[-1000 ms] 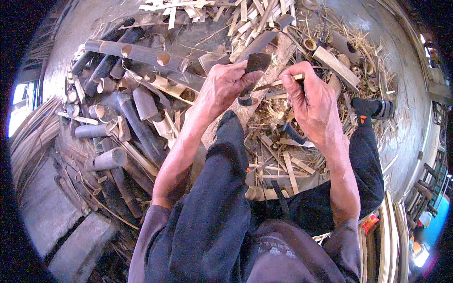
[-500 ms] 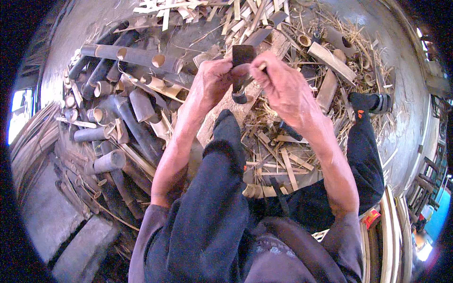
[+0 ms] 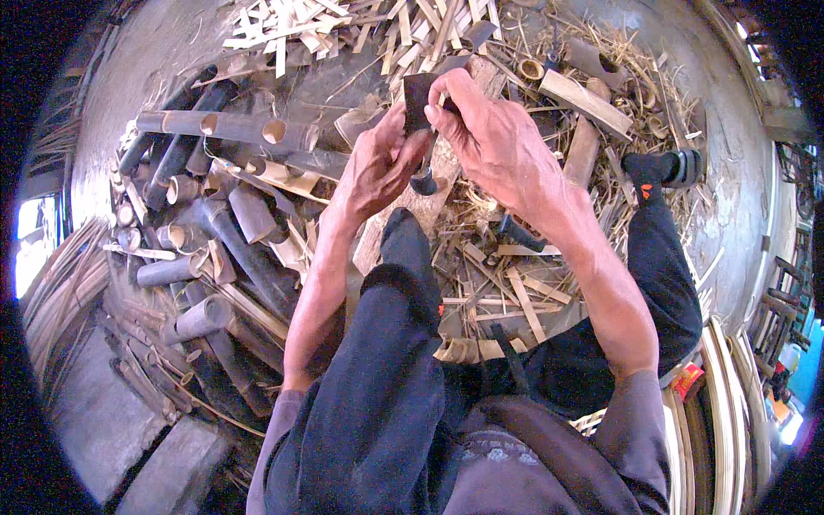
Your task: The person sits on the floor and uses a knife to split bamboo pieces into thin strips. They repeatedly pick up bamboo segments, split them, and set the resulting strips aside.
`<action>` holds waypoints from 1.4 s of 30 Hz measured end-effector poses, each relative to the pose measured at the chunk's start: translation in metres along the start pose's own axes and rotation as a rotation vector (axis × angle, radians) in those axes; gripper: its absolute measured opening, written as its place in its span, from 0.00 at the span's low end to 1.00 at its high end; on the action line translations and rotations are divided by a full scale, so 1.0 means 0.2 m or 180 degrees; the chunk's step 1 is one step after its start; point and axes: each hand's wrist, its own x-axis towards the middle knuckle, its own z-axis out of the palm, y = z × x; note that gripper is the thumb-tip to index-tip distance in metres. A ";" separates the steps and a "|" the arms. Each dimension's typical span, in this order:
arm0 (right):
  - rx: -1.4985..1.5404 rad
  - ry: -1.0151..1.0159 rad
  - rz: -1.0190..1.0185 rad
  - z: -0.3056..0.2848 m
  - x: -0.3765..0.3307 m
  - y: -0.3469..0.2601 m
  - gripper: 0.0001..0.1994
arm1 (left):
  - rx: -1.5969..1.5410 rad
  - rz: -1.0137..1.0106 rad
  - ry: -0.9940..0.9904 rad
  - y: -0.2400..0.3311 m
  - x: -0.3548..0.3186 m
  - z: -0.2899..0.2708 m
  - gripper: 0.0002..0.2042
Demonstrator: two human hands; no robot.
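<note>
My left hand (image 3: 375, 167) and my right hand (image 3: 493, 133) meet above my raised left knee (image 3: 403, 257). Between them they hold a short dark piece of bamboo (image 3: 418, 93), upright, with its top above my fingers. My right hand also grips a dark-handled knife (image 3: 427, 176), whose handle end sticks out below the hands. Both hands are closed tight, fingers touching each other around the piece. The blade is mostly hidden by my fingers.
A pile of cut bamboo tubes (image 3: 197, 215) lies to my left. Pale split strips (image 3: 343, 26) are heaped at the far side, with shavings and offcuts (image 3: 506, 283) around my legs. My right foot in a sandal (image 3: 665, 167) rests on the concrete floor. Bent strips (image 3: 730, 403) stand at right.
My hands have come together and risen toward the far side. The right hand, apart a second ago, now closes on the bamboo piece with the left.
</note>
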 end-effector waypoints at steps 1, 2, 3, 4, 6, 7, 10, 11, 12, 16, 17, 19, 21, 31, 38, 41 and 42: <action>-0.0062 0.0015 -0.0017 0.00 0.00 0.00 0.08 | 0.0227 -0.0146 0.0019 0.00 0.00 0.00 0.20; -0.0128 0.0031 -0.0044 0.00 0.00 0.00 0.08 | 0.0456 -0.0284 0.0046 0.00 0.01 -0.01 0.20; -0.0195 0.0046 -0.0072 0.00 -0.01 0.00 0.07 | 0.0475 -0.0119 0.0067 -0.01 0.01 -0.01 0.20; -0.0172 0.0189 -0.0071 -0.02 0.00 -0.01 0.07 | 0.0494 0.0045 0.0089 -0.03 0.02 -0.01 0.20; -0.0100 0.0475 -0.0056 -0.05 0.00 -0.04 0.07 | 0.0486 0.0150 0.0134 -0.04 0.01 -0.01 0.20; -0.0058 0.0474 -0.0110 -0.03 0.00 -0.03 0.07 | 0.0453 0.0100 0.0163 -0.04 0.00 -0.01 0.20; -0.0056 0.0468 -0.0102 0.02 -0.02 0.00 0.07 | 0.0306 -0.0134 0.0062 -0.02 0.02 -0.02 0.20; -0.0085 0.0480 -0.0124 0.03 -0.02 0.00 0.07 | 0.0262 -0.0262 0.0008 -0.02 0.02 -0.02 0.19; -0.0113 0.0493 -0.0145 0.03 -0.03 0.01 0.06 | 0.0334 -0.0207 0.0031 -0.02 0.02 -0.02 0.19; -0.0133 0.0521 -0.0209 0.03 -0.02 -0.01 0.06 | 0.0325 -0.0040 0.0059 -0.04 0.03 -0.01 0.18; -0.0152 0.0491 -0.0189 0.04 -0.02 -0.01 0.06 | 0.0245 0.0000 0.0052 -0.04 0.03 0.00 0.18; -0.0191 0.0431 -0.0150 0.07 -0.03 0.02 0.06 | 0.0342 0.0112 0.0110 -0.04 0.03 0.00 0.18; -0.0108 0.0502 -0.0142 0.09 -0.04 0.02 0.06 | 0.0351 0.0151 0.0104 -0.05 0.03 0.00 0.18; -0.0154 0.0357 -0.0048 0.06 -0.04 -0.02 0.06 | 0.0442 0.0022 0.0115 -0.07 0.03 -0.01 0.17; -0.0066 0.0469 -0.0100 0.11 -0.02 0.01 0.07 | 0.0402 -0.0157 0.0216 -0.03 0.03 -0.02 0.17; -0.0028 0.0618 -0.0030 0.11 -0.03 0.01 0.07 | 0.0369 -0.0689 -0.0035 0.02 0.04 -0.07 0.17; -0.0155 0.0612 0.0178 0.10 -0.03 0.02 0.07 | -0.0012 -0.0192 0.0315 -0.05 0.03 -0.03 0.15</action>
